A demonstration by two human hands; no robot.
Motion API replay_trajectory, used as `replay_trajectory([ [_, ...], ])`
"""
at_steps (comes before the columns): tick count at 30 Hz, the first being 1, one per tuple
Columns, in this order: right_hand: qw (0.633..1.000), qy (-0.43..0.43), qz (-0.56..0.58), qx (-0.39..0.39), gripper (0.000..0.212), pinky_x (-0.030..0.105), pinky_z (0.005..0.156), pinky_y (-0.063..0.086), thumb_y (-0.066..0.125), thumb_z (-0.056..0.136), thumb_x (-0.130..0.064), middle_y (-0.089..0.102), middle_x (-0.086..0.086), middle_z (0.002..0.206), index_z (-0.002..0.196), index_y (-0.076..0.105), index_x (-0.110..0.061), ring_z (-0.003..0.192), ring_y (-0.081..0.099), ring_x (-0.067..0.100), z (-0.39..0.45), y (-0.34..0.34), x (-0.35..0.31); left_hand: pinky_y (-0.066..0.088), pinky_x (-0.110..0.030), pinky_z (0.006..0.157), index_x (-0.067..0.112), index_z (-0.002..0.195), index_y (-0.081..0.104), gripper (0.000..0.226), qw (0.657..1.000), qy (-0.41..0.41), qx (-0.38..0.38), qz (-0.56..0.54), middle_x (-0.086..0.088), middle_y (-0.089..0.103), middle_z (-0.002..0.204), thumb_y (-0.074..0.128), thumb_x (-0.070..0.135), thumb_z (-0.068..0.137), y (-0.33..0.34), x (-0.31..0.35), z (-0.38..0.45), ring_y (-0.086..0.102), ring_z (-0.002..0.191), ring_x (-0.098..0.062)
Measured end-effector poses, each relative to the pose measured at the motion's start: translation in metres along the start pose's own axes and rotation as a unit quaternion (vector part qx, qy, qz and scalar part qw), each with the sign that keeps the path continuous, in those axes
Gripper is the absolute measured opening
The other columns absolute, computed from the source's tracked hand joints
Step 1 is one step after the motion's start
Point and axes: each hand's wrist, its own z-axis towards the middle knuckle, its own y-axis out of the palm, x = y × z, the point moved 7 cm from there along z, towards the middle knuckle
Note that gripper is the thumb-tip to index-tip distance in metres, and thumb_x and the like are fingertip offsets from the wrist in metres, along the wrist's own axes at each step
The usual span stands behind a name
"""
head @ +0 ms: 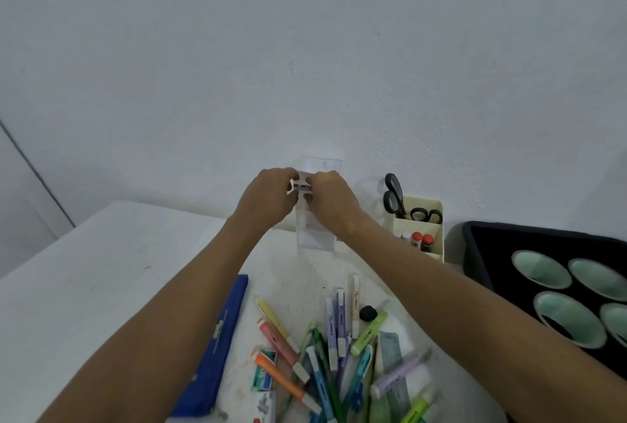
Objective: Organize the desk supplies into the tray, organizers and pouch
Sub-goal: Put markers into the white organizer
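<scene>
— Both hands were pinched on one small pale packet (300, 187): the left hand (271, 197) held its left end, the right hand (330, 200) its right end, fingers curled in on it.

— Where was it, exactly?

— Up against the clear tiered organizer (317, 236) at the back of the desk (101, 270), in front of its upper shelves. What the packet held was too small to tell.

— So which step was that?

— I'd judge filing a small item into the clear organizer. Most of the pile hadn't been touched: the markers and pens (325, 354) lay heaped near the front edge, the blue pouch (217, 341) just left of them, the black tray (549, 287) to the right.

— And the next move?

— Probably easing the packet into a shelf and letting go without nudging the light organizer, then going back for the pens. The cream organizer (419, 229) already held scissors (395, 195).
</scene>
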Motion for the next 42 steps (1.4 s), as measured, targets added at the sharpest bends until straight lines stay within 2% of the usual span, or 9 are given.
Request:
replay_trajectory([
  [4,0.999,-0.02,0.039,0.022,0.018,0.029,0.068,0.045,0.048,0.091,-0.003,0.067,0.015,0.09,0.087,0.065,0.0,0.082,0.062,0.028,-0.024,-0.013,-0.011,0.048,-0.03,0.071,0.01,0.119,0.058,0.033,0.998,-0.042,0.038,-0.041,-0.006,0.068,0.089,0.06,0.018,0.087,-0.01,0.002,-0.02,0.06,0.08,-0.021],
  [7,0.999,-0.029,0.034,0.002,0.018,0.032,0.074,0.051,0.052,0.091,-0.008,0.068,0.014,0.092,0.091,0.068,-0.001,0.082,0.062,0.025,-0.047,-0.009,-0.015,0.05,-0.029,0.07,0.01,0.109,0.06,0.025,0.994,-0.099,-0.023,-0.038,-0.006,0.068,0.084,0.061,0.02,0.086,0.001,-0.008,-0.044,0.06,0.076,-0.018],
  [12,0.966,-0.045,0.042,-0.251,0.022,0.027,0.083,0.053,0.07,0.084,-0.021,0.072,0.009,0.097,0.098,0.073,-0.005,0.087,0.066,0.019,-0.102,0.032,-0.024,0.047,-0.024,0.073,0.018,0.093,0.067,0.02,0.957,-0.123,-0.263,0.029,0.002,0.062,0.095,0.069,0.035,0.082,0.031,-0.026,-0.114,0.057,0.078,-0.011],
  [16,0.922,-0.055,0.018,-0.382,0.026,0.032,0.081,0.056,0.074,0.081,-0.025,0.073,0.01,0.097,0.097,0.073,-0.004,0.084,0.068,0.02,-0.155,0.061,-0.027,0.046,-0.02,0.07,0.026,0.109,0.064,0.041,0.901,-0.135,-0.411,0.029,0.01,0.058,0.096,0.073,0.049,0.076,0.047,-0.037,-0.182,0.058,0.083,-0.008],
  [20,0.9,-0.035,0.028,-0.433,0.034,0.032,0.076,0.056,0.074,0.08,-0.032,0.073,0.01,0.093,0.098,0.073,-0.004,0.078,0.067,0.02,-0.178,0.076,-0.028,0.048,-0.021,0.077,0.031,0.114,0.06,0.054,0.896,-0.184,-0.403,-0.021,0.008,0.062,0.101,0.073,0.06,0.069,0.048,-0.054,-0.214,0.061,0.088,-0.007],
  [23,0.898,-0.018,0.004,-0.44,0.041,0.028,0.065,0.049,0.076,0.077,-0.037,0.071,0.013,0.089,0.095,0.071,0.0,0.069,0.06,0.02,-0.187,0.082,-0.031,0.049,-0.02,0.065,0.023,0.113,0.061,0.054,0.892,-0.219,-0.389,-0.077,0.004,0.067,0.092,0.075,0.055,0.071,0.051,-0.052,-0.228,0.064,0.072,-0.007],
  [34,0.911,0.082,0.039,-0.403,0.03,0.029,0.058,0.047,0.07,0.079,-0.026,0.063,0.011,0.075,0.088,0.066,0.003,0.066,0.057,0.019,-0.191,0.088,-0.025,0.047,-0.022,0.047,0.015,0.079,0.073,0.023,0.881,-0.331,-0.295,-0.167,-0.002,0.067,0.061,0.07,0.037,0.083,0.052,-0.046,-0.245,0.059,0.048,-0.008],
  [38,0.918,0.124,0.084,-0.367,0.032,0.029,0.061,0.048,0.063,0.085,-0.027,0.071,0.016,0.092,0.097,0.072,0.001,0.069,0.06,0.018,-0.181,0.075,-0.013,0.048,-0.022,0.048,0.01,0.083,0.071,0.013,0.867,-0.361,-0.272,-0.21,-0.005,0.069,0.066,0.07,0.023,0.082,0.055,-0.045,-0.246,0.06,0.051,-0.009],
  [42,0.919,0.156,0.127,-0.34,0.033,0.023,0.05,0.038,0.056,0.09,-0.022,0.065,0.011,0.075,0.091,0.071,0.007,0.055,0.048,0.015,-0.176,0.06,0.001,0.054,-0.026,0.057,0.01,0.097,0.066,0.013,0.874,-0.36,-0.218,-0.242,-0.011,0.07,0.083,0.066,0.016,0.086,0.052,-0.049,-0.238,0.063,0.065,-0.014],
])
